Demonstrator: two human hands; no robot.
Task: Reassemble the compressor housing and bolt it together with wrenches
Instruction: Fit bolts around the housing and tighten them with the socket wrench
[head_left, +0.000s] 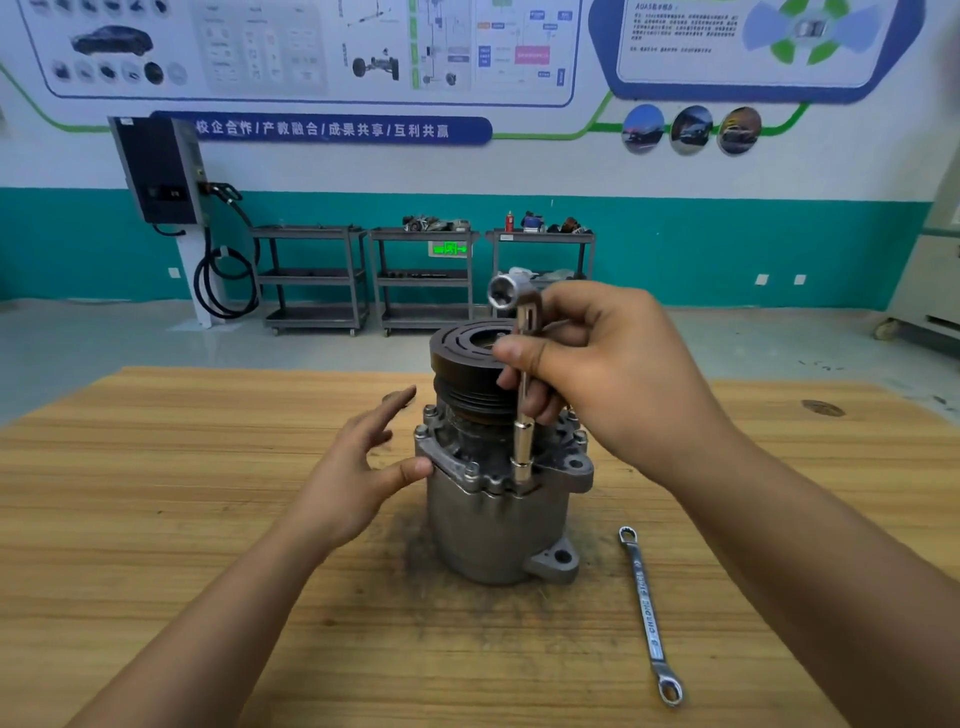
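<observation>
The compressor housing stands upright near the middle of the desk. Its long axis is vertical, and the black grooved pulley faces up at the top. A cast mounting ear sticks out low on the side toward the person's right.

An L-shaped socket wrench stands almost vertical against the front of the housing. Its lower socket sits down on a bolt at the front of the flange. The short upper arm bends over toward the person's left, with its open socket end showing.

The right hand is wrapped round the upper part of the wrench shaft, with the fingers curled behind it and the thumb across the front, beside the pulley. The left hand is spread loose with its fingers fanned out and holds nothing. Only its thumb tip presses on the left edge of the flange.

The housing is dull grey cast metal, smooth and rounded below, with a thicker ribbed flange above it. Small bolt heads ring this flange. The pulley is dark, with slots in its face. A dark, grimy smudge marks the wood around the base.

A double-ended ring spanner lies flat on the desk near the housing on the person's right, apart from it. It runs roughly toward and away from the person.
</observation>
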